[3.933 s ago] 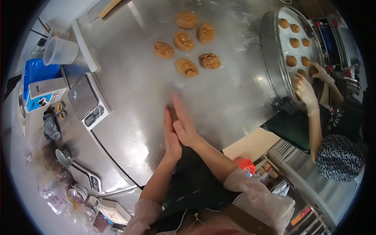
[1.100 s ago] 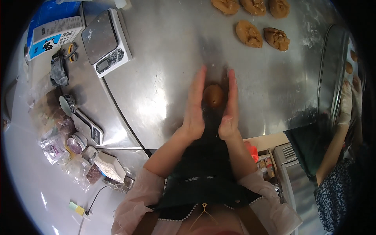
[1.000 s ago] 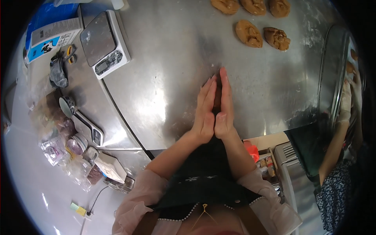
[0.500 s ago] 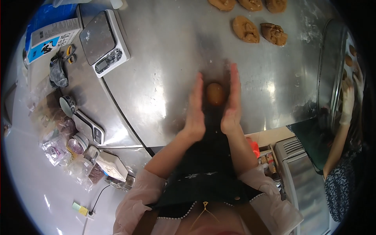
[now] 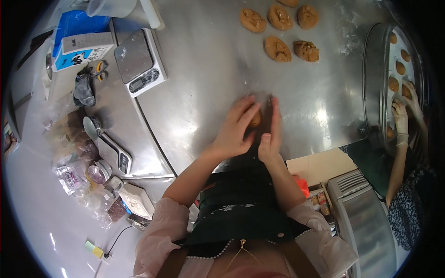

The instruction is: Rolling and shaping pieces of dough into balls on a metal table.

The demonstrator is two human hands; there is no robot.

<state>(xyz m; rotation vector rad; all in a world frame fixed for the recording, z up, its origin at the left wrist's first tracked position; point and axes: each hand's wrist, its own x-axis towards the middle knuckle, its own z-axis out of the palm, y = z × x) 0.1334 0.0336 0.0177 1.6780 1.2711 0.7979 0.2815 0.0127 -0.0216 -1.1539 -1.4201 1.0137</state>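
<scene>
A smooth brown dough ball (image 5: 256,119) rests on the steel table in front of me, partly covered by my left hand. My left hand (image 5: 235,127) is open, with its fingers stretched forward and apart over the ball's left side. On the other side my right hand (image 5: 272,132) stands on edge, open, its fingers straight and its thumb raised. Beyond my hands lie several rough lumps of brown dough, such as the near left lump (image 5: 277,49) and the near right lump (image 5: 306,51), pressed in at their middles.
At the left stand a white kitchen scale (image 5: 146,62), scissors (image 5: 101,70), a scoop scale (image 5: 111,150) and a white tub of powder (image 5: 136,200). To the right, a co-worker's gloved hands (image 5: 401,120) reach onto a round steamer tray (image 5: 371,78) holding several brown balls.
My left hand has turned from upright on edge to palm-down, tilting over the dough ball. My view has shifted, showing more dough lumps and more of the co-worker's tray.
</scene>
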